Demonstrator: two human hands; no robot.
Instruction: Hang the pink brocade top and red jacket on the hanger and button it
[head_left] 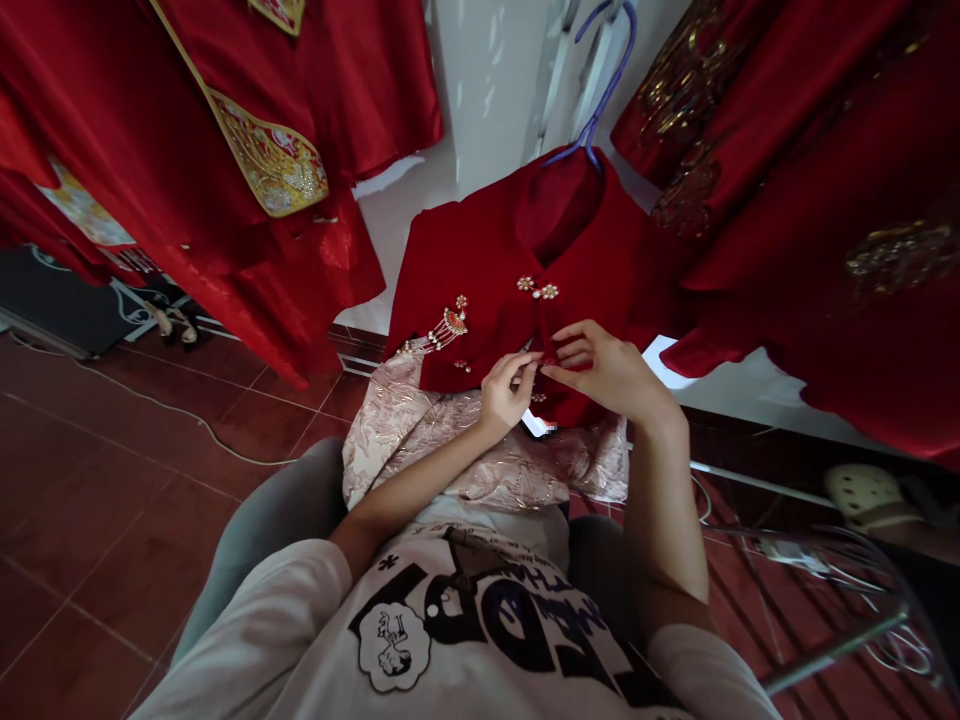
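A red jacket [480, 250] hangs in front of me on a purple hanger [607, 85]. Paired flower-shaped ornaments [537, 289] join its front at the neck, and a tasselled brooch [452, 322] is pinned on its left side in view. My left hand [507, 394] is closed in a pinch at the jacket's front edge, below the neck ornaments. Close beside it, my right hand [600, 368] pinches the opposite front edge, its other fingers curved. The fingertips of both hands nearly meet; any small fastener between them is hidden. Pale pink brocade cloth [465, 450] lies under the jacket, over my lap.
Red embroidered garments [262, 100] hang on the left, and more with gold beading [900, 250] hang on the right. A metal rack [840, 650] stands at lower right near a cream clog [862, 495]. A cable [217, 437] crosses the tiled floor [97, 510].
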